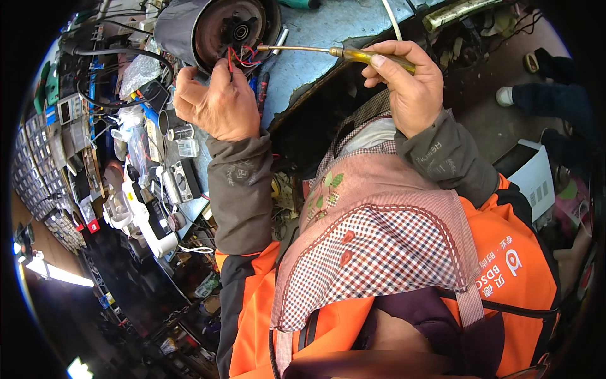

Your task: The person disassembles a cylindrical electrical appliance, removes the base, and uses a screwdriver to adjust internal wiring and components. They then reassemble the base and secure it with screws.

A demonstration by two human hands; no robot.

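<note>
Left hand (pixel 218 104) pinching red wire (pixel 230 58), screwdriver (pixel 353 55) in right hand (pixel 410 85), across bench edge (pixel 306 85)

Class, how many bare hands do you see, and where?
2: the left hand at the red wires by the dark housing, the right hand holding a yellow-handled screwdriver.

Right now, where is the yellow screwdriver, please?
In the head view, the yellow screwdriver is at upper centre, held in the right hand and pointing left toward the red wires by the dark housing.

The screwdriver (pixel 355 55) and cluttered workbench (pixel 328 28) show a workshop.
</note>
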